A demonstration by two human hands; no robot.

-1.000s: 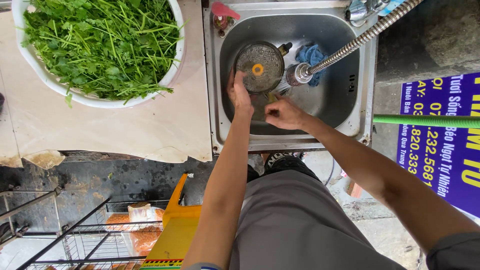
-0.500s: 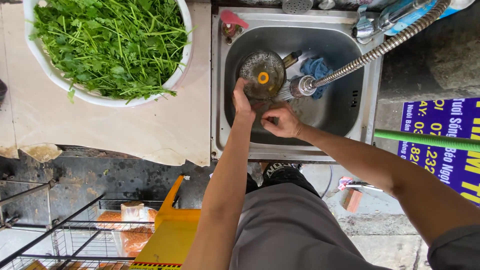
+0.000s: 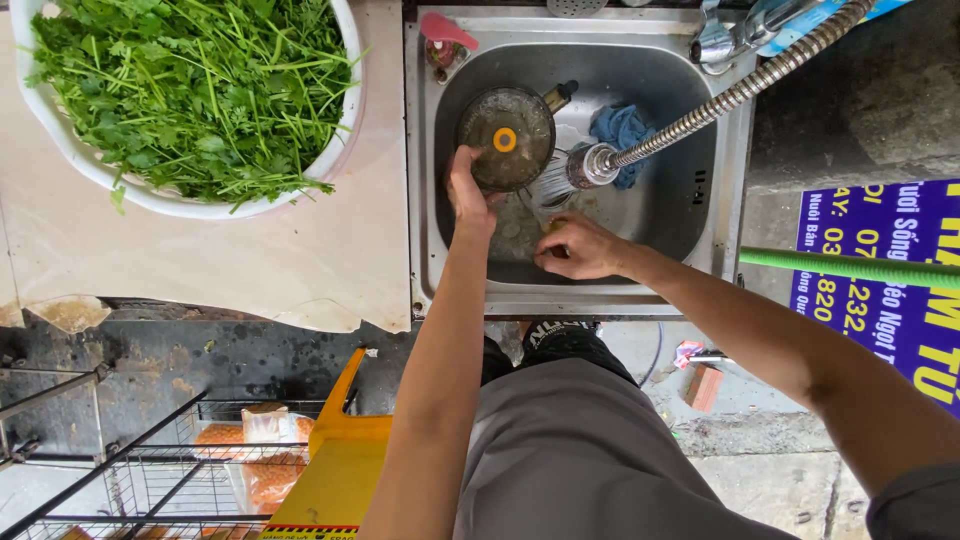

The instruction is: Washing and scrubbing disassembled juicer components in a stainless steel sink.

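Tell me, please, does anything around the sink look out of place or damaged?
Yes: the counter edge beside the sink is ragged and chipped along its front. A small red brick piece lies loose on the ground.

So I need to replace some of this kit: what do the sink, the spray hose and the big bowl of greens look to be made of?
The sink looks like brushed stainless steel: grey, dull sheen, pressed rim. The spray hose seems to be ribbed metal, chrome-bright with spiral ridges. The bowl holding the greens is probably white plastic, smooth and matte, though enamel cannot be ruled out.
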